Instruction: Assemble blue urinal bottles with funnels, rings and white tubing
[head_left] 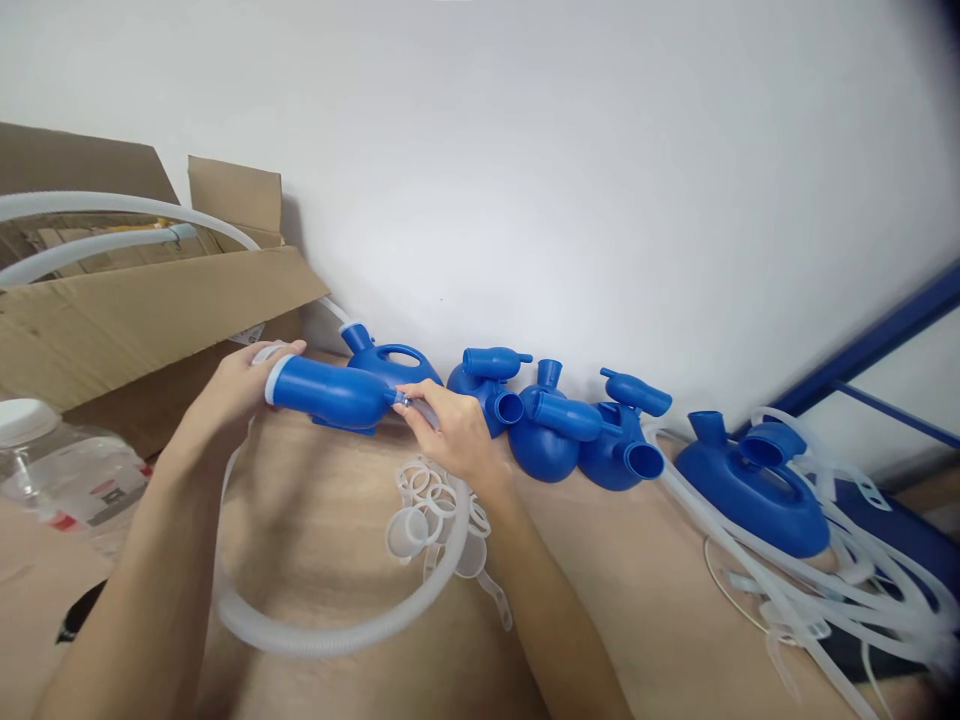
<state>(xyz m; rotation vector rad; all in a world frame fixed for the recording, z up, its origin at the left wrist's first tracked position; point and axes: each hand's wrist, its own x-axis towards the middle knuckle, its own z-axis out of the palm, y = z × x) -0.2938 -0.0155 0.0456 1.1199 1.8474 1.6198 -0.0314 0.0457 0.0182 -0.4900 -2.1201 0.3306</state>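
Note:
A blue plastic bottle-shaped funnel [330, 392] lies level in front of me, its wide end to the left with a white ring around the rim. My left hand [238, 385] grips that wide end, fingers closed behind it. At the narrow spout, my right hand [450, 425] pinches the end of a translucent corrugated hose [337, 640], where a small metal clamp [406, 402] shows. The hose loops down over the table between my forearms. Behind the funnel stands a blue jug [405, 362] with a handle hole. White plastic rings and caps [431, 510] lie below my right hand.
Along the wall stand several blue jugs [547, 455] with small blue funnels on them. Another blue jug [750, 500] sits right, beside a tangle of white tubes [885, 590] and a blue metal frame [892, 335]. An open cardboard box [165, 310] and clear plastic jar [67, 470] stand left.

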